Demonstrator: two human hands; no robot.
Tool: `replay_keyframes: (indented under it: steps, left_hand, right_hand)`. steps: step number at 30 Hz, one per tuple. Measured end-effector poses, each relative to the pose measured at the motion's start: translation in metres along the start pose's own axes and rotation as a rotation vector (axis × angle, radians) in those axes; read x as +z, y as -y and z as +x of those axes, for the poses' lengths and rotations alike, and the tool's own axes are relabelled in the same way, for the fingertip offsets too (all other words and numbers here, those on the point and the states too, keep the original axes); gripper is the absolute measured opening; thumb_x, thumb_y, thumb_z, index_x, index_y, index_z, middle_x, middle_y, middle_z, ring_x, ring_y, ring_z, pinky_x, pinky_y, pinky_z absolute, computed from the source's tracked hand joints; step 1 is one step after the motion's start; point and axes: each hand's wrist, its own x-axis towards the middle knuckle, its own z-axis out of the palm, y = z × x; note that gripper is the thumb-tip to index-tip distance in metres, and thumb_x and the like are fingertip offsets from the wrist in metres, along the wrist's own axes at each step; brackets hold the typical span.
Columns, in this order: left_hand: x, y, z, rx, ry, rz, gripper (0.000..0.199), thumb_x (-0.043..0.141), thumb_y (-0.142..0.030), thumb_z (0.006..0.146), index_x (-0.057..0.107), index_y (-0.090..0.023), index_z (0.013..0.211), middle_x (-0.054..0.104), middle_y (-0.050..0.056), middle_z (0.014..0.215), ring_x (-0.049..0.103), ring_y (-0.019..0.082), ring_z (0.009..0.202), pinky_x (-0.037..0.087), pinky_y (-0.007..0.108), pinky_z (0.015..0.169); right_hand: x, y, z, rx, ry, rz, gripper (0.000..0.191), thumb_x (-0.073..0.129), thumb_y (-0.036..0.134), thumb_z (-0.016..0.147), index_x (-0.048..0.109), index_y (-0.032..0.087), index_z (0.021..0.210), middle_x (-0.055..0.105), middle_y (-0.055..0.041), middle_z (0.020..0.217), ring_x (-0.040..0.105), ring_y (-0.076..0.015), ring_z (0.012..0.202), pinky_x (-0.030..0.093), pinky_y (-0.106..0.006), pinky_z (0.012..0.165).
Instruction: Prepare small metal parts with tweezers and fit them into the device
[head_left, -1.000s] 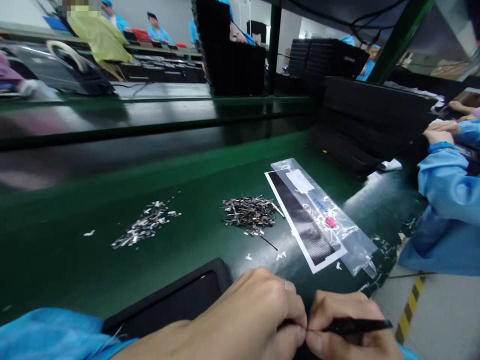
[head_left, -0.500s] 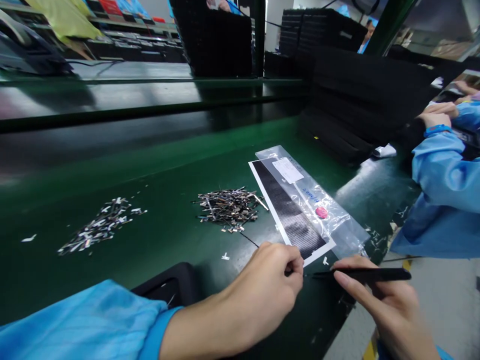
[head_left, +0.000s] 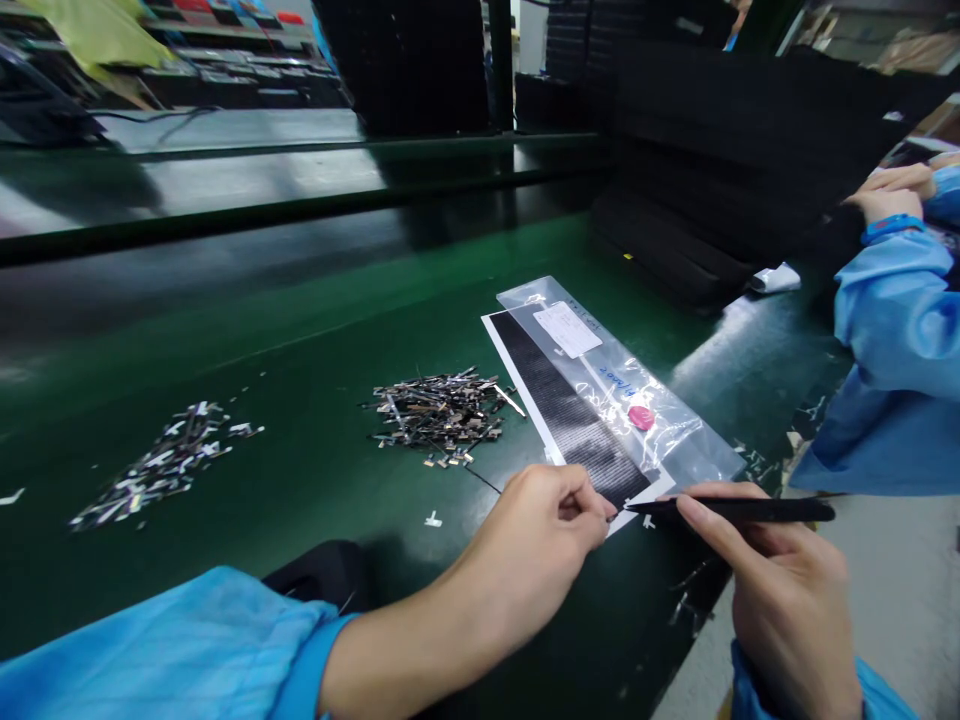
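Observation:
My left hand [head_left: 547, 530] pinches a small dark piece, mostly hidden by its fingers, at the lower corner of a white-edged sheet with a black ribbed surface [head_left: 570, 405]. Black tweezers [head_left: 757, 509] lie in the grip of my right hand [head_left: 780, 570], their tip pointing left, close to my left fingertips. A clear plastic bag [head_left: 675, 425] with a white label and a pink sticker partly overlaps the sheet. Left of the sheet is a pile of small thin dark strips [head_left: 442, 410]. One dark strand runs from that pile toward my left hand.
A second pile of black and white pieces [head_left: 161, 465] lies at the left. Near my left forearm sits a black object [head_left: 322, 575]. Black stacked cases [head_left: 720, 170] stand at the back right. Another person's blue sleeve [head_left: 900, 290] is at the right edge.
The view has shifted a little. The tweezers' tip has moved up with my right hand and is now at the sheet's lower corner, nearer my left fingertips.

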Motion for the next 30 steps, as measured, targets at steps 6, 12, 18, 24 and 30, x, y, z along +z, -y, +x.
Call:
replay_keyframes:
  steps: [6, 12, 18, 24, 30]
  left_hand:
    - [-0.0016, -0.0044, -0.0007, -0.045, 0.001, -0.074, 0.013, 0.052, -0.011, 0.068, 0.048, -0.012, 0.056, 0.062, 0.008, 0.082, 0.056, 0.021, 0.083, 0.040, 0.029, 0.074]
    - [-0.0005, -0.0088, -0.0020, -0.108, -0.014, -0.108, 0.014, 0.051, -0.007, 0.068, 0.048, -0.011, 0.055, 0.062, 0.007, 0.080, 0.056, 0.019, 0.085, 0.039, 0.028, 0.077]
    - [-0.0001, -0.0038, 0.0001, -0.096, -0.020, -0.109, 0.014, 0.052, -0.011, 0.067, 0.047, -0.012, 0.055, 0.062, 0.005, 0.077, 0.057, 0.020, 0.082, 0.040, 0.028, 0.074]
    - [0.0007, 0.0009, 0.0024, -0.059, -0.015, -0.107, 0.012, 0.052, -0.015, 0.066, 0.046, -0.013, 0.055, 0.062, 0.006, 0.078, 0.056, 0.021, 0.082, 0.041, 0.029, 0.074]
    - [0.0008, -0.0041, 0.0010, -0.081, -0.015, -0.101, 0.012, 0.052, -0.018, 0.064, 0.045, -0.014, 0.054, 0.061, 0.005, 0.076, 0.056, 0.020, 0.082, 0.040, 0.026, 0.072]
  right_hand:
    - [0.0011, -0.0011, -0.0004, 0.010, -0.008, -0.011, 0.017, 0.060, 0.038, 0.069, 0.064, 0.022, 0.071, 0.062, 0.0029, 0.071, 0.056, -0.0100, 0.067, 0.043, -0.012, 0.057]
    - [-0.0002, -0.0021, -0.0011, -0.023, -0.017, -0.037, 0.016, 0.059, 0.037, 0.070, 0.063, 0.022, 0.069, 0.062, 0.0035, 0.070, 0.056, -0.0096, 0.067, 0.043, -0.011, 0.057]
    - [-0.0009, 0.0000, 0.0010, -0.016, -0.004, -0.060, 0.019, 0.058, 0.038, 0.070, 0.063, 0.020, 0.069, 0.062, 0.0011, 0.070, 0.057, -0.0124, 0.066, 0.045, -0.014, 0.056]
    - [-0.0013, -0.0010, -0.0001, -0.002, -0.032, -0.079, 0.017, 0.059, 0.038, 0.069, 0.064, 0.022, 0.068, 0.061, 0.0030, 0.068, 0.056, -0.0099, 0.064, 0.043, -0.010, 0.053]
    - [-0.0011, 0.0000, -0.0007, 0.041, -0.008, -0.036, 0.016, 0.060, 0.037, 0.068, 0.064, 0.022, 0.071, 0.061, 0.0027, 0.068, 0.057, -0.0106, 0.064, 0.044, -0.010, 0.053]
